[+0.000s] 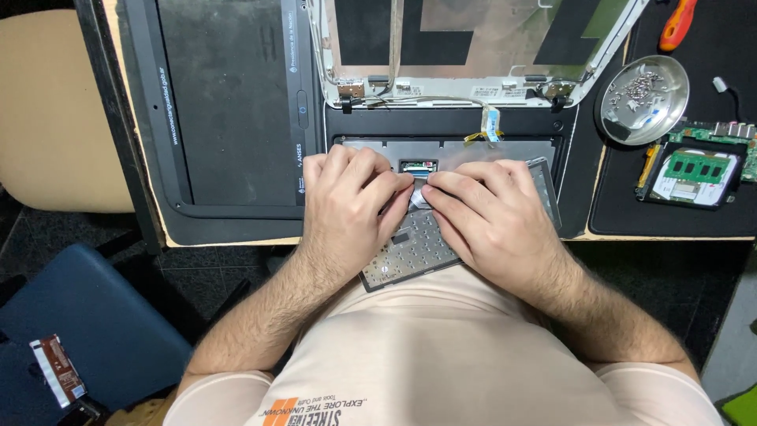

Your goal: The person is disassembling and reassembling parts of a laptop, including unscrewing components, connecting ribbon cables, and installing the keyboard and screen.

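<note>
The flat grey laptop keyboard panel (410, 252), flipped so its perforated metal underside faced up, lay tilted over the near edge of the black laptop base (441, 126), its lower corner hanging toward our lap. We had both hands on it. Our left hand (347, 207) lay curled over the panel's left part, fingers bent toward the small silvery ribbon cable (418, 193) at the panel's top edge; our right hand (485, 209) pressed from the other side, fingertips pinching that same ribbon. Neither hand was clenched into a fist; both were closed lightly on the ribbon and panel.

Just beyond the keyboard panel, in the base, sat the little black ribbon connector (418, 166). We could not tell whether the ribbon was seated in it or free.

Judging by how things lay, the teardown was well along: the white display back cover (473, 47) stood bare beyond the keyboard panel, a black flat cover panel (225, 102) rested to its left, and to its right a round metal dish of screws (643, 99), a green circuit board with memory stick (694, 170) and an orange-handled screwdriver (678, 24) waited on the worktop (670, 229). The keyboard's cable seemed the step in hand.
</note>
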